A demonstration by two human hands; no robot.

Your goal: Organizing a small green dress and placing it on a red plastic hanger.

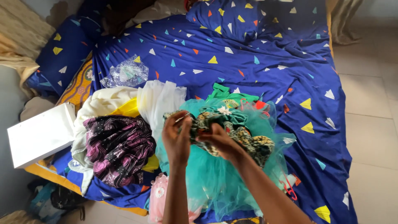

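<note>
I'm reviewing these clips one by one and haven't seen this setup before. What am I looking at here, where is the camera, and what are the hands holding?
No machine here: a person works with bare hands, filmed by a camera worn on their head, looking down at a bed with a blue sheet patterned with triangles. The left hand and right hand both grip a patterned green-and-brown garment above a teal tulle dress. To the left lies a pile with a dark purple-print cloth and white fabric. A clear plastic bag lies further up, and a white box sits at the bed's edge.
</note>
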